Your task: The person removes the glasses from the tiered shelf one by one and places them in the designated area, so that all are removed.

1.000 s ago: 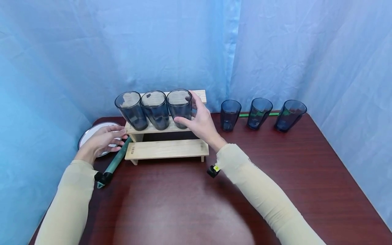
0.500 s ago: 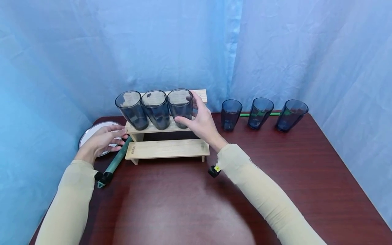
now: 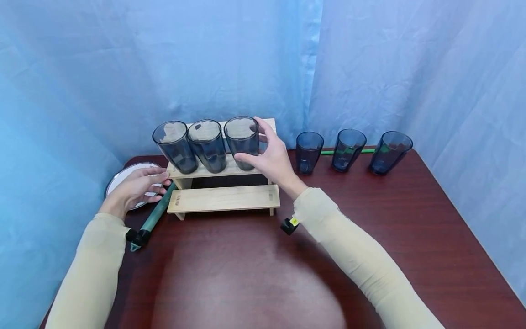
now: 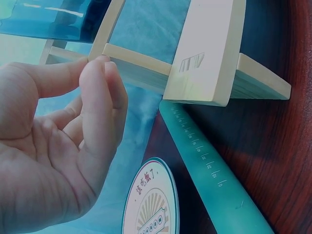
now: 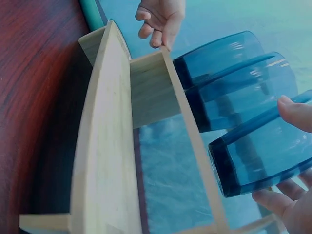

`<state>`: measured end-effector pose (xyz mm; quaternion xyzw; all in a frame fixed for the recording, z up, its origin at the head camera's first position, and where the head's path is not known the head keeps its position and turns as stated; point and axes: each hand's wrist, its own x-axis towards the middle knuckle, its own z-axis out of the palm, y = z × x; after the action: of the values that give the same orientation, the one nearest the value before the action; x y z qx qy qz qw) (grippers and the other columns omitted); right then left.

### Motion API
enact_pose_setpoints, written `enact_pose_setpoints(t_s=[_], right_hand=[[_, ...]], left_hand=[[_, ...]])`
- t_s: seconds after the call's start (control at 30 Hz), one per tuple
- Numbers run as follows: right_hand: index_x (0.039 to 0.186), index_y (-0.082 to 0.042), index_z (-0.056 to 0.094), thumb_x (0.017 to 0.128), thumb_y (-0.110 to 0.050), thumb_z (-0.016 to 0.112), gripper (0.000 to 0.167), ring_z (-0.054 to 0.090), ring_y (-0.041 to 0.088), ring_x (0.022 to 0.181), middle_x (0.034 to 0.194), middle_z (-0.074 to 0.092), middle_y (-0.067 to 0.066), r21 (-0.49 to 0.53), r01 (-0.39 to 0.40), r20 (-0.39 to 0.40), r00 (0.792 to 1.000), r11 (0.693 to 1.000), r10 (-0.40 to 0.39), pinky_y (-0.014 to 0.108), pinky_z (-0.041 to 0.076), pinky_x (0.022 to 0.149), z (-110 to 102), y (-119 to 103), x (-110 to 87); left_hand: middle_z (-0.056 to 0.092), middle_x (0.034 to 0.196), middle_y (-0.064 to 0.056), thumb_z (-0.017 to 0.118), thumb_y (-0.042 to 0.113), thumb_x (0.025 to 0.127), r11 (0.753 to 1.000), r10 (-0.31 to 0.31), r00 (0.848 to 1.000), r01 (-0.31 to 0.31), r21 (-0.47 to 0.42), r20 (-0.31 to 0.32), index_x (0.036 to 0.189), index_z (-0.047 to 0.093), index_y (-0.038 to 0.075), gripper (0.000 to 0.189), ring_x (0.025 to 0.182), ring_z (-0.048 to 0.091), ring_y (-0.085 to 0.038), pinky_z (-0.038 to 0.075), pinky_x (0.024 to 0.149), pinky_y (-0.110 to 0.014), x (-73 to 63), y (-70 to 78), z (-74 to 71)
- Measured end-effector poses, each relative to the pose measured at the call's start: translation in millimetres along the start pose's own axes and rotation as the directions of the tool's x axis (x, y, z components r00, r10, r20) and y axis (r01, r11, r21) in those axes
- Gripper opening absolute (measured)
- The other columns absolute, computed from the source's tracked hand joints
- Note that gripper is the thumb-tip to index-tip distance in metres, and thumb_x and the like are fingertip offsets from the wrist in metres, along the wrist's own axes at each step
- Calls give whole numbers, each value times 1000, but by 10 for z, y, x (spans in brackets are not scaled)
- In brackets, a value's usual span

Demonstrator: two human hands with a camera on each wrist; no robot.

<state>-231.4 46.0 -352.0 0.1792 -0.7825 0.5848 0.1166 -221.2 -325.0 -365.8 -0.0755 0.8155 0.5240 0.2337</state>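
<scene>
My right hand (image 3: 276,160) grips a tinted drinking glass (image 3: 243,145), the rightmost of three on the middle step of a wooden tiered stand (image 3: 226,199). In the right wrist view this glass (image 5: 263,156) has a narrow gap between its base and the step's edge. Beside it on the same step are a middle glass (image 3: 209,151) and a left glass (image 3: 176,151). My left hand (image 3: 137,187) pinches the left end of that step between thumb and fingertips, as the left wrist view shows of the hand (image 4: 63,131).
Three more tinted glasses, near (image 3: 309,153), middle (image 3: 347,151) and far right (image 3: 389,153), stand on the dark table (image 3: 390,219). Behind them lies a green rod (image 3: 368,151). Left of the stand are a green tube (image 3: 158,212) and a round white plate (image 3: 119,183). Blue curtains (image 3: 230,59) enclose the table.
My right hand and the glass it grips have risen slightly relative to the two glasses beside it. The left hand keeps its pinch on the stand.
</scene>
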Motion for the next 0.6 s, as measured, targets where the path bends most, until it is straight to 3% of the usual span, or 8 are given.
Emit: enact_pose_setpoints(t_s=[0.23, 0.47, 0.6], right_hand=[[157, -36, 33, 75, -42, 91, 101, 54, 15, 123, 140, 54, -9, -11, -17, 14, 1000, 1000, 17, 35, 54, 91, -315, -129, -11], [159, -36, 27, 78, -32, 91, 104, 51, 18, 126, 142, 54, -3, 12, -66, 55, 996, 998, 66, 44, 52, 95, -791, -198, -105], [159, -36, 27, 79, -32, 90, 102, 52, 19, 124, 143, 54, -4, -32, -94, 57, 994, 995, 95, 45, 53, 94, -1059, -204, -203]], left_hand=[[58, 126, -11, 54, 44, 105, 1000, 3, 1000, -3, 8, 3, 158, 26, 1, 74, 96, 63, -19, 57, 76, -27, 9, 10, -4], [55, 130, -15, 56, 46, 103, 1000, 4, 1000, -4, 11, -3, 157, 27, 1, 76, 98, 63, -21, 57, 78, -27, 2, 24, 5], [57, 128, -12, 56, 46, 103, 1000, -5, 1000, 5, 5, -1, 158, 27, 1, 76, 98, 63, -21, 57, 78, -27, -5, 21, 2]])
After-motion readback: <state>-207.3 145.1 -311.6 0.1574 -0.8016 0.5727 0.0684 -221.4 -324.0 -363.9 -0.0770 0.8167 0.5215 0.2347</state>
